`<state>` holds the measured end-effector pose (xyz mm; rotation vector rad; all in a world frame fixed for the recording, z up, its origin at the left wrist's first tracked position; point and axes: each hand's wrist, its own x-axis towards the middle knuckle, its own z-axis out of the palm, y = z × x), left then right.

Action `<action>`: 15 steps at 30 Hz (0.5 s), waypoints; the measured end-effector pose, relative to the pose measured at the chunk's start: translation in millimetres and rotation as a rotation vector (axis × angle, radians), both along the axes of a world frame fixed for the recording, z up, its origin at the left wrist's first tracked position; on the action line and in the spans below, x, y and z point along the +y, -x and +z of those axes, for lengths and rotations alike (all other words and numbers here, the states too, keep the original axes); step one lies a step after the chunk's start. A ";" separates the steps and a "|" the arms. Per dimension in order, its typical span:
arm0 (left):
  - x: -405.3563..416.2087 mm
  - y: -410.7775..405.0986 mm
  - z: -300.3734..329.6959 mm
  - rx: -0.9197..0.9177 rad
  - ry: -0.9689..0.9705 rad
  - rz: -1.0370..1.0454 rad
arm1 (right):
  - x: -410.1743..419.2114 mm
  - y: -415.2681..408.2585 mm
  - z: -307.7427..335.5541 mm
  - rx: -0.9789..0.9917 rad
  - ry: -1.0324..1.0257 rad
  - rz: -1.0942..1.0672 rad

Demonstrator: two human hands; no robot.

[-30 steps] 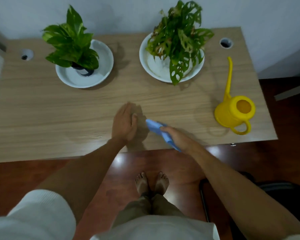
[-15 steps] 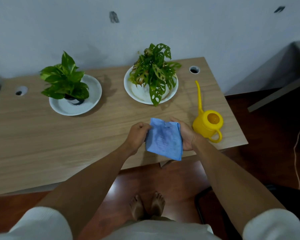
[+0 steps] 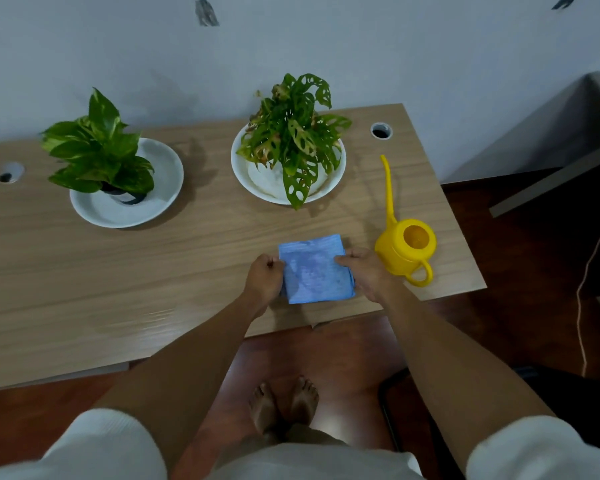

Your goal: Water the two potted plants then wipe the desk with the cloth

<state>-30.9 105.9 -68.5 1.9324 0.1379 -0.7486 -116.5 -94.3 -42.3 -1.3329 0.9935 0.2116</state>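
A folded blue cloth (image 3: 314, 268) is held flat over the wooden desk (image 3: 153, 271) near its front edge. My left hand (image 3: 264, 278) grips the cloth's left side and my right hand (image 3: 366, 271) grips its right side. A yellow watering can (image 3: 404, 247) with a long spout stands just right of my right hand. At the back, a green-leaved plant (image 3: 97, 150) sits on a white saucer (image 3: 153, 209) to the left. A plant with holed leaves (image 3: 291, 133) sits in a white dish (image 3: 257, 181) at centre.
Two round cable holes pierce the desk, one at far left (image 3: 9, 173) and one at back right (image 3: 381, 130). A grey wall runs behind the desk. A dark chair (image 3: 413, 410) and a thin cable (image 3: 584, 289) are on the red-brown floor at right.
One second ago my left hand lay flat on the desk and my right held the bunched cloth. Both hands now hold it spread flat, lower over the desk. The view has pulled back.
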 end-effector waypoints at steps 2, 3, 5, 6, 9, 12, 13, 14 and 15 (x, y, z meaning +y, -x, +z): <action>-4.3 -2.0 -9.0 -0.008 -0.037 0.010 | -4.1 -2.9 -6.7 -0.013 0.105 0.005; -5.7 -2.5 -11.8 -0.016 -0.055 0.014 | -4.8 -4.3 -9.5 -0.023 0.136 0.007; -9.9 -2.4 -11.3 -0.056 -0.088 0.026 | -4.5 -6.9 -15.4 -0.035 0.185 0.005; -12.2 -1.6 -8.3 -0.073 -0.110 0.030 | -4.9 -9.0 -19.9 -0.030 0.221 0.005; -16.5 -0.3 -6.1 -0.140 -0.172 0.011 | -7.6 -14.2 -35.4 -0.006 0.413 0.059; -13.4 2.9 10.0 -0.174 -0.378 -0.122 | -8.7 -15.0 -43.2 0.072 0.713 0.200; -10.9 3.6 13.9 -0.212 -0.469 -0.178 | -8.0 -15.9 -43.5 0.081 0.790 0.225; -9.6 3.9 22.9 -0.246 -0.548 -0.229 | -7.1 -19.3 -40.2 0.079 0.863 0.245; -6.6 4.3 29.2 -0.280 -0.586 -0.259 | -4.8 -21.7 -38.2 0.065 0.928 0.281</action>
